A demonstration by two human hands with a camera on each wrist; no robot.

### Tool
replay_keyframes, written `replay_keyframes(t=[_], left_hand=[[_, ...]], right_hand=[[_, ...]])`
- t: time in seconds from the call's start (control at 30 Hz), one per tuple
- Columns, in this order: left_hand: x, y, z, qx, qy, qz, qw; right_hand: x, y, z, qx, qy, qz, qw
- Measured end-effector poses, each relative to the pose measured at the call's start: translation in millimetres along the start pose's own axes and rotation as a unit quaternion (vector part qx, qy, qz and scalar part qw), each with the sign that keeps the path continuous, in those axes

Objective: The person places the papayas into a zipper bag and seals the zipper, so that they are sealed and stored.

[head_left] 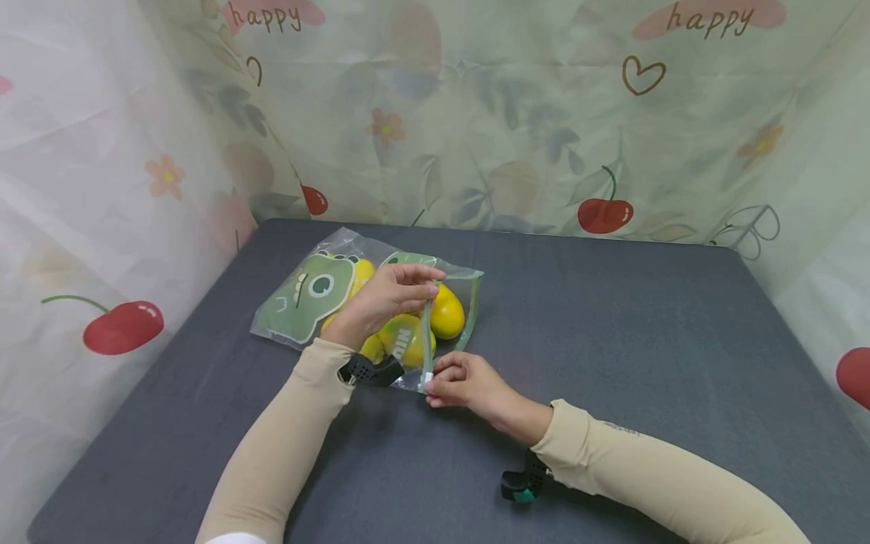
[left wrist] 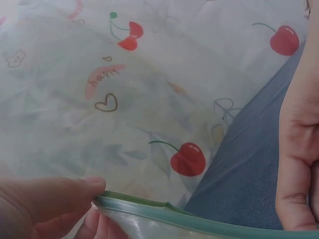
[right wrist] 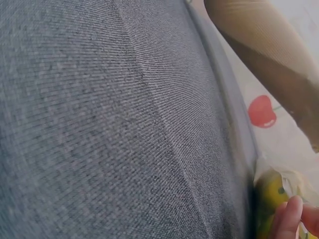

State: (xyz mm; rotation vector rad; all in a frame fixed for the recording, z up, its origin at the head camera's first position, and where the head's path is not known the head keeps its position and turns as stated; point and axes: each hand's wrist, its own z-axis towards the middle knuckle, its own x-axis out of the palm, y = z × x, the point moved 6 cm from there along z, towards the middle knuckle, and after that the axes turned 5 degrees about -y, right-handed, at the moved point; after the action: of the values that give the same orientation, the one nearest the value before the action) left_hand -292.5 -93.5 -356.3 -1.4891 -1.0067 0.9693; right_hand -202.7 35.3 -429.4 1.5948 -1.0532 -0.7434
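A clear zip bag (head_left: pixel 288 306) with green frog prints lies on the table, with several yellow lemon-like fruits (head_left: pixel 447 311) inside. My left hand (head_left: pixel 385 295) reaches over the bag and pinches the far end of its green zip strip (head_left: pixel 427 332). Between thumb and fingers, my right hand (head_left: pixel 472 387) pinches the near end of that strip, by a small whitish piece. The left wrist view shows the strip (left wrist: pixel 209 225) stretching from the left thumb and fingers toward the right hand (left wrist: pixel 299 154). Yellow fruit (right wrist: pixel 271 191) shows beside the right fingertips in the right wrist view.
The dark grey cloth-covered table (head_left: pixel 612 332) extends on both sides of the bag. A patterned curtain (head_left: pixel 469 136) with cherries and flowers hangs behind and at the sides. A black wrist device (head_left: pixel 370 370) sits on the left wrist, and another (head_left: pixel 523 483) hangs under the right.
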Motion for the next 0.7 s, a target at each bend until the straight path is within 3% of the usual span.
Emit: replay_keyframes(t=[0.33,0.5,0.7], left_hand=[[-3.5,1.2,-9.8,0.008,0.003,0.017,0.9998],[-7.2,-0.8,-27.6,0.018,0.001,0.040,0.9990],[-2.4,-1.5,-57.8,0.035,0.024,0.071,0.9966]], right_hand=[[-3.4,1.9,-1.0,0.001,-0.006,-0.010,0.9999],[-11.1,5.1,-2.4,-0.007,-0.008,-0.008,0.9999],[-20.4,6.7,-2.4,-0.015,-0.003,0.002,0.9999]])
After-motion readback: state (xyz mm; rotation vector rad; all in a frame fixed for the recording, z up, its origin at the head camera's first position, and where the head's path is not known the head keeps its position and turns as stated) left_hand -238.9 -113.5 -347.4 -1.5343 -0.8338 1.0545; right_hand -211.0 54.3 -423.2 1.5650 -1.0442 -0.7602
